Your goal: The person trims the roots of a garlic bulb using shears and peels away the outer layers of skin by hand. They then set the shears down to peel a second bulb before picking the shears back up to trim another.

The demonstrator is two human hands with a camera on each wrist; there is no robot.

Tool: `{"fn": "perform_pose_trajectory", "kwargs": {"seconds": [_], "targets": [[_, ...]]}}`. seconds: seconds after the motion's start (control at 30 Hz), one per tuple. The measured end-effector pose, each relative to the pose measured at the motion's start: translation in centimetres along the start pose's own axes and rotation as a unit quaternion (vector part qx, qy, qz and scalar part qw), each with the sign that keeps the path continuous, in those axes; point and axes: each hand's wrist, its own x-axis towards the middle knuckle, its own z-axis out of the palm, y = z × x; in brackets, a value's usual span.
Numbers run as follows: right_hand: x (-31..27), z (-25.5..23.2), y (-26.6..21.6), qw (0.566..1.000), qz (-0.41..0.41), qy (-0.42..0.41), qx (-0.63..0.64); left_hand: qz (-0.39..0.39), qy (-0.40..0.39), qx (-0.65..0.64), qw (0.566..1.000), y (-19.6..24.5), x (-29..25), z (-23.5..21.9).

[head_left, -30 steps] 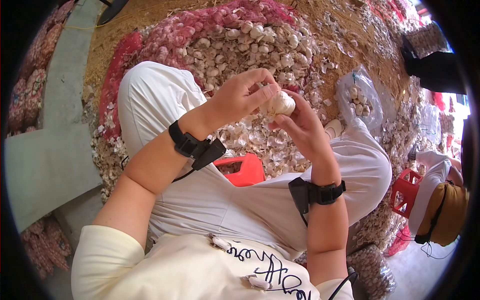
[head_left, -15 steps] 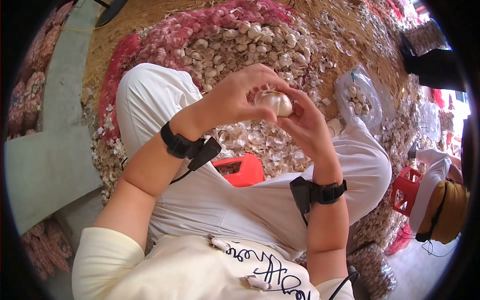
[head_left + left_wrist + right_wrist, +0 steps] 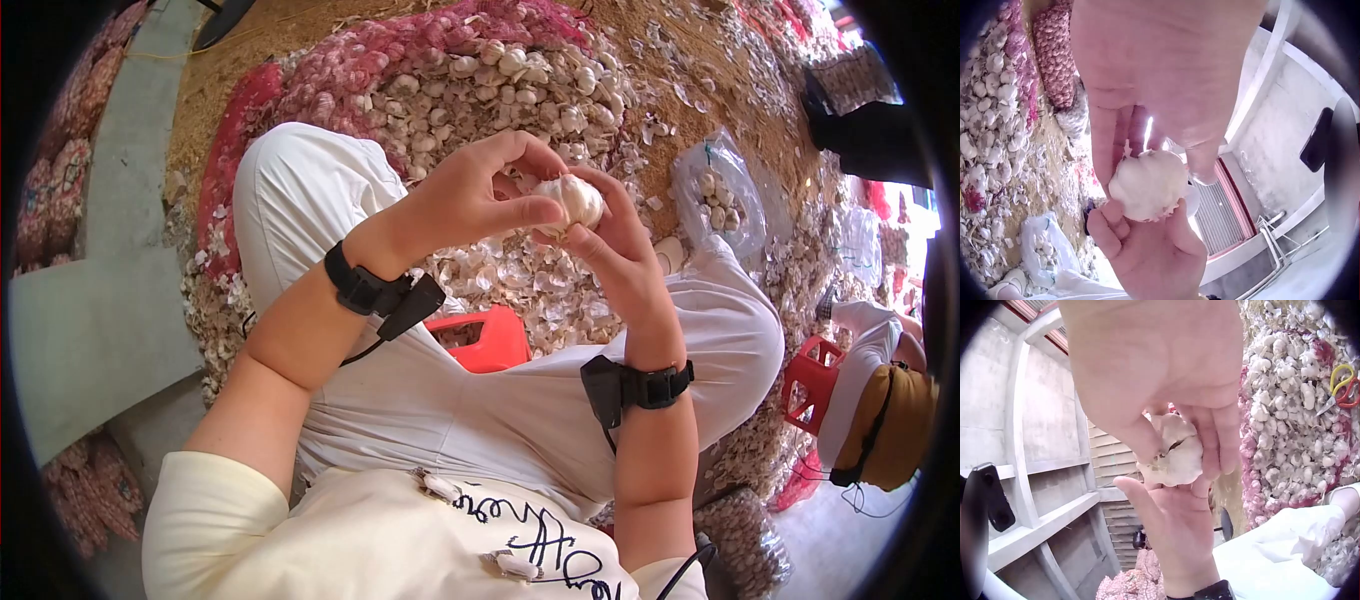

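Observation:
A whitish garlic bulb [image 3: 579,203] is held between both hands above the lap. My right hand [image 3: 628,255] grips its right side, thumb below and fingers curled behind. The left hand [image 3: 475,192] meets the bulb from the left, with its thumb at the near edge and its fingers bent at the far side. In the left wrist view the bulb [image 3: 1149,185] sits between the left fingers above and the right hand [image 3: 1160,250] below. Papery skin and a dark slit show on the bulb [image 3: 1175,453] in the right wrist view; some fingertips are hidden behind it.
Beyond the knees lies a pile of garlic [image 3: 510,90] in red netting. A red stool [image 3: 495,340] shows between the legs, a plastic bag of bulbs [image 3: 718,205] at right. Scissors [image 3: 1340,390] lie on garlic. Another seated person is at far right.
Over the last second the bulb has been turned between the hands. Since half a second ago it has shifted slightly right, and the left thumb has moved up from below it to its left edge.

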Motion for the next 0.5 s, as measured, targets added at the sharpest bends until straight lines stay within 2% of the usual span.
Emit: {"fn": "perform_pose_trajectory", "kwargs": {"seconds": [0.1,0.17,0.2,0.3,0.33,0.37,0.4,0.47,0.5], "targets": [[-0.1,0.0,0.2,1.0,-0.005,0.02,-0.001,0.006,0.001,-0.004,1.0,-1.4,0.1,-0.1],[0.0,-0.2,0.2,1.0,-0.011,0.008,-0.023,-0.046,0.031,-0.087,0.995,-2.4,0.2,-0.2],[0.0,-0.2,0.2,0.999,-0.017,-0.005,-0.046,-0.046,0.032,-0.088,0.995,-1.9,0.2,0.0],[-0.1,0.5,0.2,0.998,0.005,0.027,-0.054,-0.073,0.064,-0.017,0.995,-1.0,0.1,0.7],[0.0,0.7,0.5,0.998,0.006,0.027,-0.053,-0.048,0.075,0.043,0.995,-1.0,0.1,0.8],[0.1,0.8,1.1,0.995,0.012,0.065,-0.073,-0.023,0.086,0.103,0.991,-1.0,0.1,1.0],[0.2,1.2,1.4,0.99,0.019,0.102,-0.093,-0.024,0.087,0.103,0.991,-0.9,0.0,1.3],[0.3,1.5,1.2,0.986,0.024,0.129,-0.1,-0.113,0.088,0.006,0.99,-0.8,-0.1,1.7],[0.3,1.4,1.0,0.984,0.032,0.126,-0.125,-0.113,0.087,0.005,0.99,-1.0,0.0,1.7]]}}
